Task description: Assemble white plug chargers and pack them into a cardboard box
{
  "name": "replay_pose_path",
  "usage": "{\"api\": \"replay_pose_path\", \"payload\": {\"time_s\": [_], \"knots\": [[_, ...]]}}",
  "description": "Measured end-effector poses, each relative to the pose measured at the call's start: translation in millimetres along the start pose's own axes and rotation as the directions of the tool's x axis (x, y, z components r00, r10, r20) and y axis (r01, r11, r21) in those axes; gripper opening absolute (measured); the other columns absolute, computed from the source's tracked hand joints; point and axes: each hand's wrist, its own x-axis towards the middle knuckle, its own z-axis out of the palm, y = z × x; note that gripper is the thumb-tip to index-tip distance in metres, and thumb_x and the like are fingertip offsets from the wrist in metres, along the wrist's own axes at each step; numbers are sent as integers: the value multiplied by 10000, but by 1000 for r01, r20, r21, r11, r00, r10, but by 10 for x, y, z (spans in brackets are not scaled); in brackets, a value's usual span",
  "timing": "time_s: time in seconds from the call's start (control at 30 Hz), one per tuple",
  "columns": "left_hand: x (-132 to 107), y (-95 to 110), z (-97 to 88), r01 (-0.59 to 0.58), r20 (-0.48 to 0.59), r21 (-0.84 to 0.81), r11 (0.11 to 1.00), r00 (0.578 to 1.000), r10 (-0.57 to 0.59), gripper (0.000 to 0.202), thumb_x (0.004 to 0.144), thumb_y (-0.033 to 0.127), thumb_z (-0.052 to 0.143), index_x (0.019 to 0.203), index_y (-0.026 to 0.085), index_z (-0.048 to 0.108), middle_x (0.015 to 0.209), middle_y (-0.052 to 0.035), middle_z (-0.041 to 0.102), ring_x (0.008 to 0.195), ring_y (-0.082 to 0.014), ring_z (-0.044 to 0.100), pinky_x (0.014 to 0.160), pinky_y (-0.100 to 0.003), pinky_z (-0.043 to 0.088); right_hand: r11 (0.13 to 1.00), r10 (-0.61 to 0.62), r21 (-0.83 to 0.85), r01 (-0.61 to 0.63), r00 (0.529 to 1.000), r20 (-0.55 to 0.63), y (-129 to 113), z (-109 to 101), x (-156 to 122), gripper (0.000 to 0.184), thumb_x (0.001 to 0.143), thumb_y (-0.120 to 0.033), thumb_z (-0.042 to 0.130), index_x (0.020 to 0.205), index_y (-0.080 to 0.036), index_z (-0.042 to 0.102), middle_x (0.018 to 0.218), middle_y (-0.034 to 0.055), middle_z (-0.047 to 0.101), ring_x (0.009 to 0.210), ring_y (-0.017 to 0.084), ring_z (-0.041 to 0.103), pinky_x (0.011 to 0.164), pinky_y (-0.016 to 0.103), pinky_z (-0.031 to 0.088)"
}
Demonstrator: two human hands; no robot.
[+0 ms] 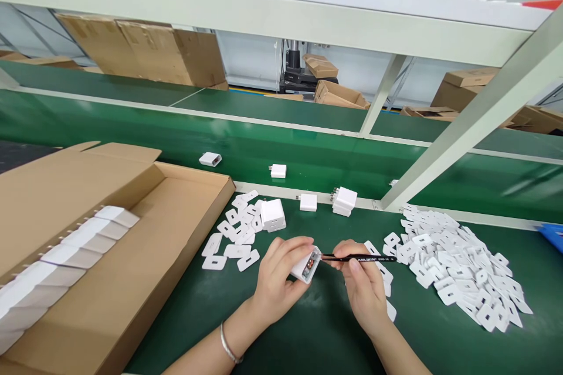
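Observation:
My left hand [280, 272] grips a white charger housing [303, 266], its open end turned to the right so that circuit parts show inside. In my right hand [363, 284] is a pair of black tweezers [358, 258], its tips at the mouth of the housing. Whether the tips touch the parts inside, I cannot tell. Loose white faceplates [237, 251] with slots lie beyond my left hand, beside a few white chargers [272, 214]. A few more faceplates [387, 275] lie partly behind my right hand.
An open cardboard box [176, 234] at the left holds a row of white chargers [88, 240]. On the right spreads a large heap of faceplates [466, 269]. Single chargers [278, 171] sit on the green belt behind. A shelf post [457, 111] slants down at the right.

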Motion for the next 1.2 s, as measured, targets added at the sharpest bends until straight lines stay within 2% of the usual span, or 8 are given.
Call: {"api": "replay_pose_path", "payload": {"time_s": [0.2,0.4,0.53,0.67,0.8,0.9,1.0,1.2], "knots": [[2,-1,17,-7,52,7,1000,999,7,411,910,30,622,1284,199,603,1213,-123,739,935,-203,690,767,-315,528,993,60,-97,-61,998,-13,-2,3,-1,234,1102,-334,497,1095,-285,725,986,37,656,855,170,663,765,300,548],[-41,-63,45,122,75,-53,991,990,-118,461,944,47,586,1351,263,576,1305,-101,713,1069,-227,691,862,-351,563,952,-145,-294,86,972,-186,-12,-223,148,255,1102,-299,441,1114,-286,696,955,33,642,789,189,650,712,342,557],[-83,-114,64,454,115,-173,874,890,-440,337,1025,206,573,1348,297,595,1319,-87,685,1196,-248,671,944,-373,574,557,-7,-818,141,986,165,166,-406,283,275,1014,-114,498,1172,-244,681,1011,74,698,912,256,643,785,406,549],[-87,-160,91,696,180,-347,629,707,-684,332,1042,414,566,1338,265,590,1311,-100,666,878,-174,682,799,-322,588,294,188,-922,252,930,315,412,-484,274,574,799,129,422,1171,-202,706,1133,110,701,1040,284,648,838,431,566],[-46,-200,99,712,230,-510,483,654,-721,430,985,532,616,1276,216,602,1217,-103,679,708,-129,588,700,-303,552,270,163,-926,264,935,314,433,-425,231,615,801,143,395,1173,-209,737,1269,157,644,1183,328,603,928,495,552],[-9,-207,85,703,245,-575,418,635,-732,455,971,584,588,1208,198,631,1047,-80,695,658,-135,560,632,-300,500,411,192,-854,320,885,424,351,-292,241,464,923,19,527,1261,-249,697,1332,123,634,1264,316,568,1015,500,512],[13,-196,73,686,243,-605,405,643,-726,489,976,630,523,1148,191,652,941,-65,685,641,-152,545,608,-310,463,525,272,-784,331,808,523,309,-166,272,355,948,-132,683,1272,-277,669,1318,79,658,1245,284,587,1020,463,491],[-14,-191,67,670,203,-583,460,668,-716,514,1011,649,452,1123,200,676,937,-60,671,653,-161,531,622,-320,445,496,334,-822,281,812,479,289,-158,307,119,942,-136,691,1023,-221,678,1038,51,683,1034,254,624,947,433,477]]}}
